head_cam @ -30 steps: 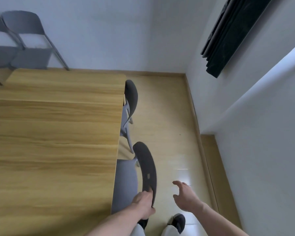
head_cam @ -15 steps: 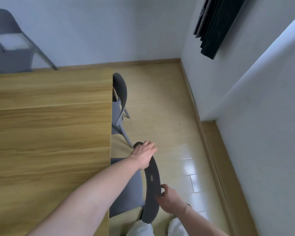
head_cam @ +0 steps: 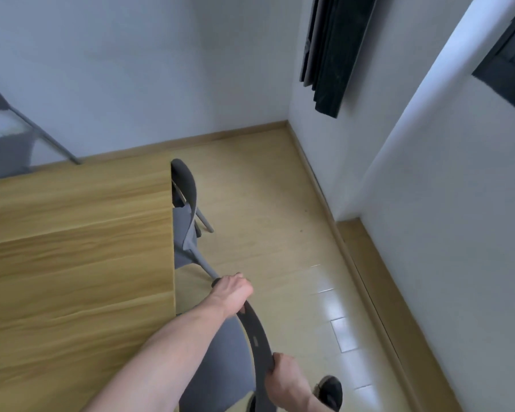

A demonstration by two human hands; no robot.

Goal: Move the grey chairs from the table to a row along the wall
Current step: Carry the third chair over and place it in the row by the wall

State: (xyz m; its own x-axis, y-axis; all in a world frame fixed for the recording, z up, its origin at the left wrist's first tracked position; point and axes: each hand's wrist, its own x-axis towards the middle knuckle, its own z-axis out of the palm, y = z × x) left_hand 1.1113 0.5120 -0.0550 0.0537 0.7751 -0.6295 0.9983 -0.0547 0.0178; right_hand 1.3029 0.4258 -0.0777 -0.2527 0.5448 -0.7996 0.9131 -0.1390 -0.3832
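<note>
Already both hands are on the near chair [head_cam: 220, 361], low in the frame: the left hand [head_cam: 234, 291] curls over the far end of its dark backrest, the right hand [head_cam: 283, 374] pinches the near end, each grip closed on the rail. Its seat sits partly under the tabletop [head_cam: 72, 263]. A second chair [head_cam: 185, 209] stands just beyond, at mid-frame. Lifted carelessly, the seat could catch the tabletop edge, or a leg could clip that neighbour or the person's shoe [head_cam: 329, 391].
</note>
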